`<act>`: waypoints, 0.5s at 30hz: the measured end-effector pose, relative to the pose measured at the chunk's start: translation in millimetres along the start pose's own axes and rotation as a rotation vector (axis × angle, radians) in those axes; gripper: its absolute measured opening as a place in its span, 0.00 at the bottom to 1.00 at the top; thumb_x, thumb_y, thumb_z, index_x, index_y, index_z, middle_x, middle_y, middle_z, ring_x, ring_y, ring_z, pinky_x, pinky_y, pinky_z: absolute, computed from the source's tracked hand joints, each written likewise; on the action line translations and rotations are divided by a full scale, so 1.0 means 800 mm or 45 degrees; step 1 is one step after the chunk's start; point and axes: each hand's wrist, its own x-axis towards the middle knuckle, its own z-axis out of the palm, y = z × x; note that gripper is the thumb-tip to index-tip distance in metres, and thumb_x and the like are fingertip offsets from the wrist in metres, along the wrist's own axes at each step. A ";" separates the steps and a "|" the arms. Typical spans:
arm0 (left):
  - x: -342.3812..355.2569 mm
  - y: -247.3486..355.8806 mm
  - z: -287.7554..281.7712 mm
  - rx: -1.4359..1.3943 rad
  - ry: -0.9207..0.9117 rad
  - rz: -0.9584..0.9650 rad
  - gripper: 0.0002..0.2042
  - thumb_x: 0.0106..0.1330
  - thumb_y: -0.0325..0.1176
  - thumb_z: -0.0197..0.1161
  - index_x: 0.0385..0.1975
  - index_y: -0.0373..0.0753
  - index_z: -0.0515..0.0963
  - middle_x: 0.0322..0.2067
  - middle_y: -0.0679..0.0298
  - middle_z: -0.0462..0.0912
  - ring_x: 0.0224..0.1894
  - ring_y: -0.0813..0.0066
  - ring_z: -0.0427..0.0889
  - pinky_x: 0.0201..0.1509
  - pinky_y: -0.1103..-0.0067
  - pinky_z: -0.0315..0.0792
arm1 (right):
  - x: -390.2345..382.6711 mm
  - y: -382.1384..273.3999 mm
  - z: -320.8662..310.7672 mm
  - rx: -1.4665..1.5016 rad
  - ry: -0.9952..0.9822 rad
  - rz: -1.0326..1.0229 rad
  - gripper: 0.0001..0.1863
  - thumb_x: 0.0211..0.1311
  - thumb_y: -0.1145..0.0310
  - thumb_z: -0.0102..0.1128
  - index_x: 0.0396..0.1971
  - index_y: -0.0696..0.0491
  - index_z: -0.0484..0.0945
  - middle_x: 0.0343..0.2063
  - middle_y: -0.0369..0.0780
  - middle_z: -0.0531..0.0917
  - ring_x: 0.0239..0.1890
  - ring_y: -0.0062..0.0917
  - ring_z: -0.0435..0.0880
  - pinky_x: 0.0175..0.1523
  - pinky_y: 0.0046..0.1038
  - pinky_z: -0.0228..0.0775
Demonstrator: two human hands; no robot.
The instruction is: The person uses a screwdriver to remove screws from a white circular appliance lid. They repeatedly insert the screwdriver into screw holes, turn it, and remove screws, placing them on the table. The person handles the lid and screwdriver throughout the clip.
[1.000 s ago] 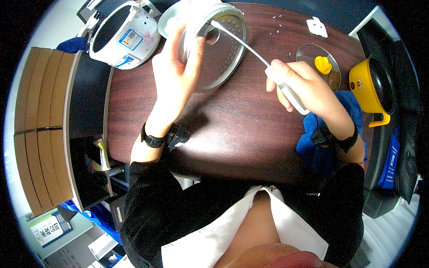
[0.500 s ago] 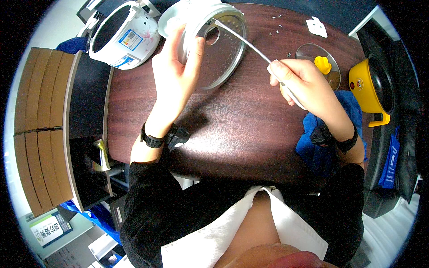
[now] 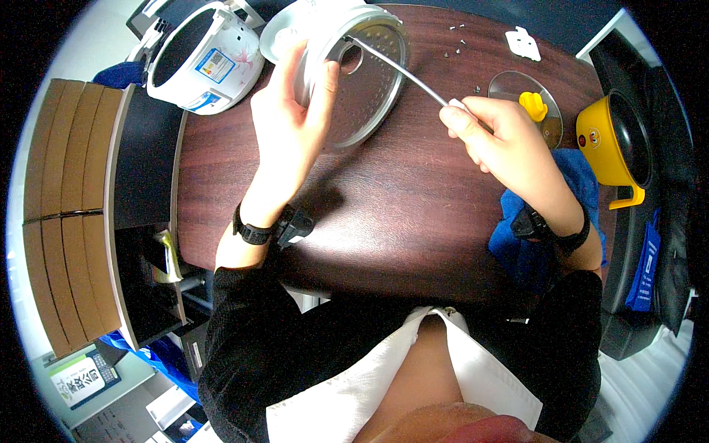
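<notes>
My left hand (image 3: 292, 118) grips a round rice cooker lid (image 3: 384, 88), tilted on edge, with a white rim and a perforated metal inner side facing right. A hole shows near the middle of that metal side. In my right hand (image 3: 498, 129) is a screwdriver (image 3: 413, 80) with a long thin shaft. Its tip meets the lid near the upper rim, by a small dark spot. Most of the screwdriver's handle is hidden in my closed fingers.
A white rice cooker body (image 3: 214, 74) stands at the far left. Several small screws (image 3: 458, 52) lie beyond my right hand, near a white plastic plate (image 3: 523, 44). To the right are a glass lid (image 3: 550, 81) with a yellow knob, a yellow pot (image 3: 602, 144) and a blue cloth (image 3: 506, 229).
My right hand has turned around the screwdriver's handle, and its fingers are now closed more over it. The screwdriver's tip and the lid have stayed in nearly the same place.
</notes>
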 end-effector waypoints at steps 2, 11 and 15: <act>-0.001 -0.004 0.001 0.018 0.015 0.040 0.18 0.60 0.37 0.61 0.46 0.32 0.71 0.30 0.49 0.81 0.31 0.61 0.83 0.34 0.75 0.75 | -0.002 -0.007 -0.002 -0.072 0.041 -0.014 0.22 0.59 0.53 0.55 0.18 0.58 0.74 0.12 0.46 0.70 0.14 0.29 0.73 0.22 0.31 0.63; -0.001 -0.002 0.000 0.027 0.005 0.054 0.18 0.60 0.37 0.61 0.46 0.32 0.71 0.28 0.48 0.80 0.29 0.59 0.83 0.31 0.74 0.75 | 0.005 0.002 -0.018 -0.952 0.666 -0.546 0.17 0.48 0.50 0.62 0.30 0.48 0.78 0.23 0.38 0.79 0.24 0.36 0.79 0.28 0.34 0.70; 0.000 -0.001 0.001 0.058 0.000 0.058 0.18 0.60 0.37 0.60 0.46 0.32 0.71 0.27 0.48 0.80 0.27 0.60 0.83 0.31 0.75 0.74 | 0.002 -0.001 -0.020 -0.884 0.638 -0.474 0.17 0.49 0.49 0.62 0.28 0.48 0.78 0.22 0.38 0.78 0.24 0.36 0.79 0.28 0.33 0.70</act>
